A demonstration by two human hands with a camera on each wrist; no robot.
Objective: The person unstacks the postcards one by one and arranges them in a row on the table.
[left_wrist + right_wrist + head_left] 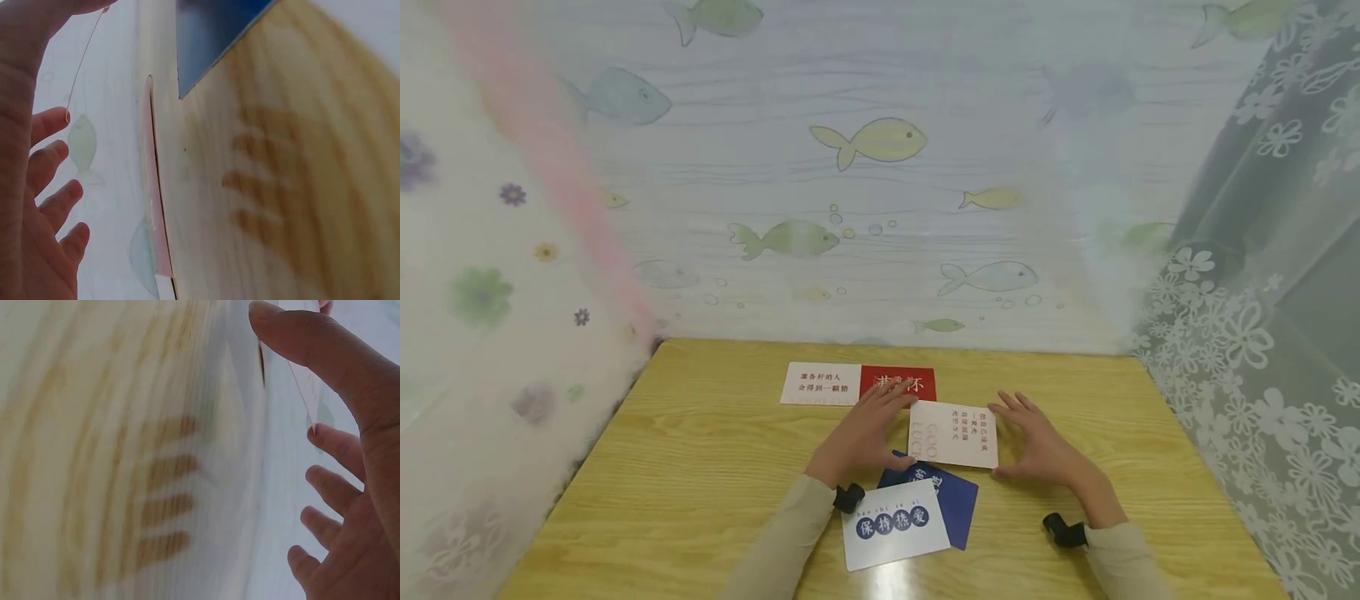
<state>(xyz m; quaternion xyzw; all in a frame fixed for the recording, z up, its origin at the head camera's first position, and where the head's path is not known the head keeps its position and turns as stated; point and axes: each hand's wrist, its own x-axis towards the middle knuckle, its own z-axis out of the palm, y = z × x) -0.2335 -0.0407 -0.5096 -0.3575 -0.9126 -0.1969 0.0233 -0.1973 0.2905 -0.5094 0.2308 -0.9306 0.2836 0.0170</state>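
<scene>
A white card (962, 435) with dark characters and faint pink "GOOD LUCK" lettering is held up off the table between both hands. My left hand (865, 435) grips its left side, thumb at the near corner and index fingertip at the far one. Across from it, my right hand (1043, 447) holds the right side the same way, its other fingers spread. In the right wrist view, the card (306, 381) appears nearly edge-on at the index fingertip. Below the left hand, a white card with blue circles (895, 542) overlaps a dark blue card (958, 508).
At the back of the wood-grain table (700, 467) lie a white card with dark text (820, 383) and a red card (917, 375), side by side. The red one is partly covered by the left fingers. A fish-patterned curtain (880, 283) hangs behind.
</scene>
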